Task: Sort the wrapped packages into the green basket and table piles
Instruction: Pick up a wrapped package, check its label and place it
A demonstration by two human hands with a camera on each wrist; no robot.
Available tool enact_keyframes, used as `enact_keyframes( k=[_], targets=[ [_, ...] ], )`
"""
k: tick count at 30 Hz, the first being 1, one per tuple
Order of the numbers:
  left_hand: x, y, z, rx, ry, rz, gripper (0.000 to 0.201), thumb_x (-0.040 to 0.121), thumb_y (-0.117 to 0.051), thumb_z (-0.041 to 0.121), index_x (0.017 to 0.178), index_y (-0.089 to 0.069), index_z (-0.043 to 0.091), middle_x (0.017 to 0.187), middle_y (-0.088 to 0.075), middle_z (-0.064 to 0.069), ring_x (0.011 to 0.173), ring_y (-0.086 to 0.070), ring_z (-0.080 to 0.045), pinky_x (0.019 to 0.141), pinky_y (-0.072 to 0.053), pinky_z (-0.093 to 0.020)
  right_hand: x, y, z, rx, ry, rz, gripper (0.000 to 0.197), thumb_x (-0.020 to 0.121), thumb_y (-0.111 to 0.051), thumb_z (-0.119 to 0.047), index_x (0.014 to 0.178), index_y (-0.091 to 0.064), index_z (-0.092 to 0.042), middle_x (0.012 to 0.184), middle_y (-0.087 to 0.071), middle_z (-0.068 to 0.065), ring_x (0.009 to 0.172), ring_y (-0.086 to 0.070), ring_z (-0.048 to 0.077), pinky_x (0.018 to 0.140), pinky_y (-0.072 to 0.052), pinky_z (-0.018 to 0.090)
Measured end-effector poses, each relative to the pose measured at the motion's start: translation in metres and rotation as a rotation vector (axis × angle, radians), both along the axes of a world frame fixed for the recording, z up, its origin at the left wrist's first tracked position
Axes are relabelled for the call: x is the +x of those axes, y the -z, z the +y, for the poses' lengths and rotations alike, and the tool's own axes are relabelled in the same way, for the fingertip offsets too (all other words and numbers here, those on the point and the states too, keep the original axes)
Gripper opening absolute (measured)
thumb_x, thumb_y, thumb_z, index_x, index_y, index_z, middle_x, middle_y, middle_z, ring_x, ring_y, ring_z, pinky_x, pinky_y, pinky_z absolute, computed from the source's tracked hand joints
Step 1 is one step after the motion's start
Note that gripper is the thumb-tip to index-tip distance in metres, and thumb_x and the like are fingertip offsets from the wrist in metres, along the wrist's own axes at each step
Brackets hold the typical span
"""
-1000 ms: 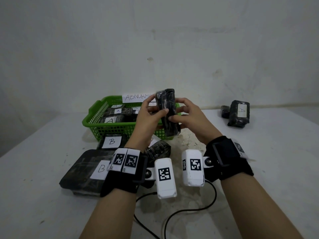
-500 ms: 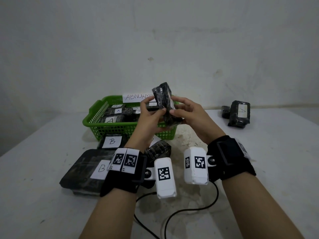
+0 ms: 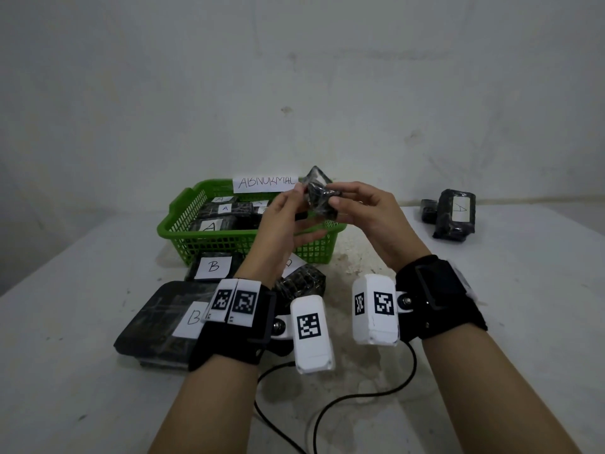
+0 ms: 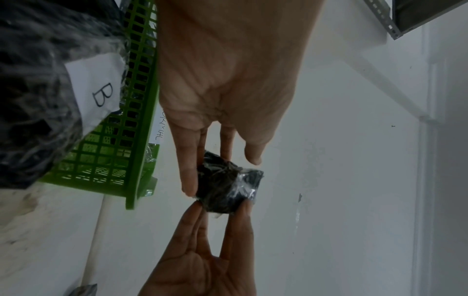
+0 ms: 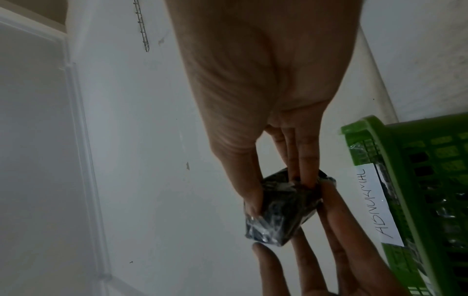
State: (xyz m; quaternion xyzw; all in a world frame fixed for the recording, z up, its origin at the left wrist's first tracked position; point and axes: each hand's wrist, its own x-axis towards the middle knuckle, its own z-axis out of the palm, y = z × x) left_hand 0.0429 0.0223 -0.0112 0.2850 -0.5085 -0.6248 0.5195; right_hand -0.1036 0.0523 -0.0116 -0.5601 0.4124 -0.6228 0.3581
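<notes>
small package [image 3: 318, 194] pinched between both hands [image 3: 330, 214]

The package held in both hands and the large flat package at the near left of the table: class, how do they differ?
The held package is small, chunky, raised and tilted, with no label showing; the large flat package lies on the table with a white "B" label. The left hand and right hand pinch only the first. Both are dark and plastic-wrapped.

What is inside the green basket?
The green basket holds several black wrapped packages; three white labels reading A show. The left hand and the held package cover its right part, so the full count is hidden.
</notes>
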Motion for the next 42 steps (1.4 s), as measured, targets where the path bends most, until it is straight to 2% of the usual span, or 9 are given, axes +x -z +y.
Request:
enact_keyframes(
  k=[7, 13, 18, 22, 25, 28, 33, 38, 42],
  targets=[
    [0.000, -0.003, 0.005, 0.015, 0.087, 0.033, 0.035, 0.092, -0.056, 0.013, 0.125, -0.055, 0.001, 0.108, -0.066, -0.012, 0.078, -0.072, -0.016, 0.059, -0.056, -0.021, 0.000, 0.000, -0.002, -0.002, 0.071, -0.028, 0.023, 0.085, -0.065, -0.004, 0.108, -0.068, -0.005, 0.103, -0.069, 0.016, 0.093, -0.065, 0.019, 0.079, -0.054, 0.029],
    [0.002, 0.000, 0.003, -0.019, 0.046, -0.020, 0.042, 0.089, -0.059, 0.005, 0.130, -0.050, 0.002, 0.118, -0.063, -0.015, 0.087, -0.070, -0.017, 0.065, -0.056, -0.022, 0.000, 0.002, -0.001, 0.022, 0.000, -0.012, 0.023, 0.083, -0.065, -0.002, 0.103, -0.069, -0.014, 0.104, -0.070, 0.010, 0.099, -0.064, 0.021, 0.093, -0.050, 0.040],
    [0.002, -0.004, 0.004, -0.053, 0.052, -0.030, 0.035, 0.097, -0.049, 0.024, 0.124, -0.055, 0.003, 0.105, -0.066, -0.007, 0.091, -0.067, -0.019, 0.073, -0.058, -0.032, 0.001, -0.001, 0.001, -0.018, 0.031, 0.006, 0.026, 0.078, -0.068, 0.004, 0.099, -0.068, -0.012, 0.094, -0.071, 0.000, 0.085, -0.066, 0.013, 0.084, -0.051, 0.027],
    [0.000, -0.003, 0.003, -0.062, -0.020, -0.111, 0.040, 0.095, -0.048, 0.038, 0.118, -0.053, 0.006, 0.114, -0.066, -0.007, 0.104, -0.065, -0.022, 0.081, -0.054, -0.038, 0.001, 0.000, 0.002, -0.016, 0.049, 0.098, 0.032, 0.071, -0.068, 0.009, 0.084, -0.067, -0.020, 0.115, -0.065, 0.001, 0.096, -0.062, 0.013, 0.095, -0.048, 0.034],
    [-0.002, 0.002, 0.000, -0.057, -0.069, -0.140, 0.028, 0.089, -0.061, 0.022, 0.112, -0.047, 0.012, 0.115, -0.062, -0.008, 0.105, -0.061, -0.021, 0.079, -0.053, -0.035, 0.001, -0.001, 0.002, 0.004, -0.034, 0.092, 0.024, 0.067, -0.060, 0.000, 0.082, -0.057, -0.019, 0.112, -0.064, 0.001, 0.095, -0.059, 0.011, 0.085, -0.048, 0.026],
    [0.000, 0.006, -0.003, -0.061, -0.092, -0.127, 0.039, 0.085, -0.062, -0.001, 0.112, -0.038, 0.015, 0.105, -0.063, -0.004, 0.094, -0.061, -0.016, 0.072, -0.053, -0.027, 0.000, -0.005, 0.002, 0.071, -0.035, 0.023, 0.019, 0.082, -0.062, -0.006, 0.087, -0.049, -0.020, 0.098, -0.063, 0.002, 0.087, -0.057, 0.013, 0.076, -0.045, 0.026],
    [0.001, 0.008, -0.002, -0.183, -0.064, -0.166, 0.065, 0.076, -0.058, -0.020, 0.119, -0.039, 0.025, 0.106, -0.064, -0.011, 0.100, -0.061, -0.023, 0.078, -0.052, -0.030, 0.005, -0.010, 0.009, 0.096, 0.068, 0.117, 0.030, 0.095, -0.049, -0.040, 0.122, -0.046, -0.027, 0.097, -0.062, -0.002, 0.080, -0.058, 0.008, 0.066, -0.045, 0.019],
    [0.000, 0.005, -0.002, -0.232, -0.027, -0.140, 0.050, 0.078, -0.058, -0.015, 0.107, -0.055, 0.025, 0.113, -0.064, -0.006, 0.106, -0.061, -0.017, 0.070, -0.051, -0.017, 0.004, -0.014, 0.010, 0.139, 0.030, -0.022, 0.018, 0.096, -0.048, -0.040, 0.104, -0.048, -0.024, 0.095, -0.062, 0.000, 0.087, -0.062, 0.019, 0.081, -0.055, 0.046],
    [-0.003, 0.006, -0.001, -0.237, 0.018, -0.185, 0.040, 0.087, -0.052, -0.005, 0.120, -0.054, 0.018, 0.114, -0.062, 0.002, 0.104, -0.059, -0.008, 0.070, -0.050, -0.010, 0.004, -0.012, 0.008, 0.090, 0.058, -0.104, 0.011, 0.092, -0.059, -0.016, 0.094, -0.050, -0.020, 0.097, -0.061, 0.015, 0.083, -0.063, 0.019, 0.079, -0.056, 0.046]
  ],
)
